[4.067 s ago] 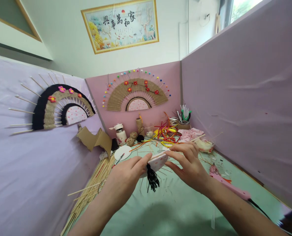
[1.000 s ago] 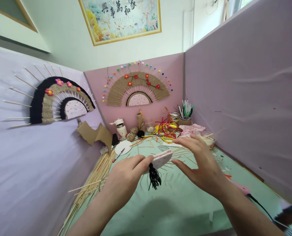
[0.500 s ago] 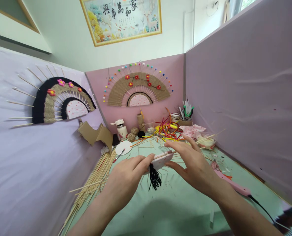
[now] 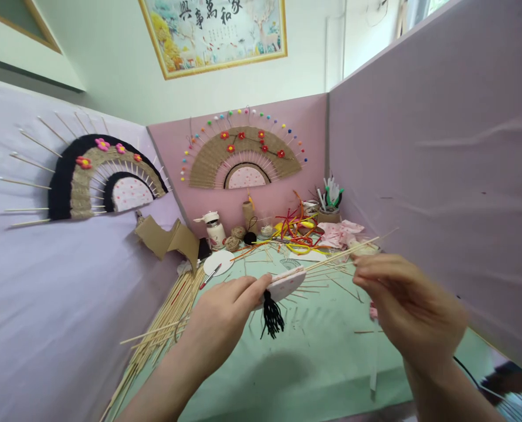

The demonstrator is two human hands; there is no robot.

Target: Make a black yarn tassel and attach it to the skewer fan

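Note:
My left hand [image 4: 228, 319] grips the covered base of a stick fan [image 4: 287, 285], a half-round piece in white-pink cloth with pink dots, held tilted above the table. From its edge by my thumb hangs a black tassel [image 4: 272, 315]. Thin wooden sticks [image 4: 338, 255] fan out from the base away from me, toward the right. My right hand [image 4: 406, 305] is off to the right of the base, thumb and fingers pinched at the end of one thin stick. The base's underside and my left fingers beneath it are hidden.
Loose sticks [image 4: 164, 316] lie along the left side, near a pen [image 4: 210, 276] on a white disc [image 4: 221, 262]. At the back are a bottle [image 4: 214, 230], twine balls [image 4: 232, 243], coloured pipe cleaners [image 4: 302, 228] and pink cloth [image 4: 340, 233]. Finished fans [image 4: 247, 146] hang on the partitions.
My right hand has left the edge of the base and moved right, its spread fingers now pinched together. The left hand keeps its hold. The view has shifted slightly.

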